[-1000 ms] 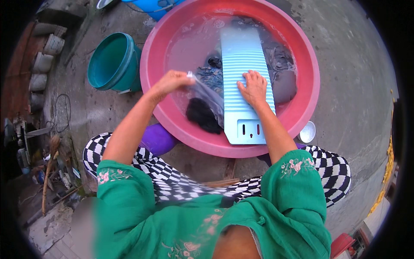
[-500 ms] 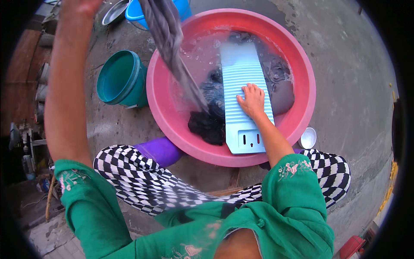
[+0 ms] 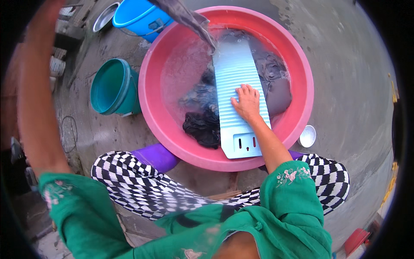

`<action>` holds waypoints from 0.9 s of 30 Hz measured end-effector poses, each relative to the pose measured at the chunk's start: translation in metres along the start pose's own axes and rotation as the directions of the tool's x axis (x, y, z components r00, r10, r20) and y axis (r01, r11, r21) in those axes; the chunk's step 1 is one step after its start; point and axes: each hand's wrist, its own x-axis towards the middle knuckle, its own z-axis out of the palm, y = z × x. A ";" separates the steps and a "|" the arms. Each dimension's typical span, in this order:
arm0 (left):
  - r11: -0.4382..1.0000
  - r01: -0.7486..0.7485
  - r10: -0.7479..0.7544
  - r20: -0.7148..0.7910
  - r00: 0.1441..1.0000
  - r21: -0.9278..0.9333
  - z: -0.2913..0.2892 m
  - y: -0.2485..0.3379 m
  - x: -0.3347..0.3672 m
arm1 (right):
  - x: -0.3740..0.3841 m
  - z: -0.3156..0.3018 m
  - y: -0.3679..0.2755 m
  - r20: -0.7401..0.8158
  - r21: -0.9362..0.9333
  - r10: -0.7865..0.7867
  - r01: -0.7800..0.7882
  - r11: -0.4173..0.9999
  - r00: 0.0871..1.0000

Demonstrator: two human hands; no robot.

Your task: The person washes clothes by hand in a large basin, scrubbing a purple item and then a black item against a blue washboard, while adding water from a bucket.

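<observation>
A light blue washboard (image 3: 239, 73) leans in a big pink basin (image 3: 151, 125), its far end in cloudy water. My right hand (image 3: 248, 103) lies on its ridges, fingers stretched out and holding nothing. My left forearm (image 3: 39, 99) is raised, blurred, and runs out past the top edge; the hand itself is out of sight. A wet grey cloth (image 3: 189, 19) slants in from the top, its lower tip over the washboard's far end. Its upper end is hidden. Dark wet clothes (image 3: 202, 127) lie left of the board, and grey cloth (image 3: 276, 88) soaks on its right.
Left of the basin stands a teal bucket (image 3: 97, 93). A blue bucket (image 3: 136, 17) with a wire handle is behind it, beside a metal bowl (image 3: 105, 17). Near the basin's right rim sits a small white bowl (image 3: 307, 136). A red object (image 3: 356, 241) lies at lower right.
My left arm has swung further left and up, its hand leaving view. The grey cloth's lower end has risen from the dark clothes toward the washboard's far end. My right hand stays on the board.
</observation>
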 end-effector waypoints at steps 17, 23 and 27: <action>0.416 0.896 -0.862 -0.246 0.444 0.157 0.188 -0.386 -0.140 | -0.006 -0.007 -0.006 0.004 0.027 0.020 -0.020 0.999 1.000; 0.380 0.805 -0.867 -0.128 0.482 0.455 0.292 -0.437 -0.161 | -0.004 -0.011 -0.021 0.062 0.070 0.049 -0.054 0.996 0.997; 0.342 0.899 -0.917 -0.112 0.383 0.272 0.267 -0.418 -0.194 | -0.008 -0.014 -0.004 0.029 0.024 0.083 -0.083 0.996 0.996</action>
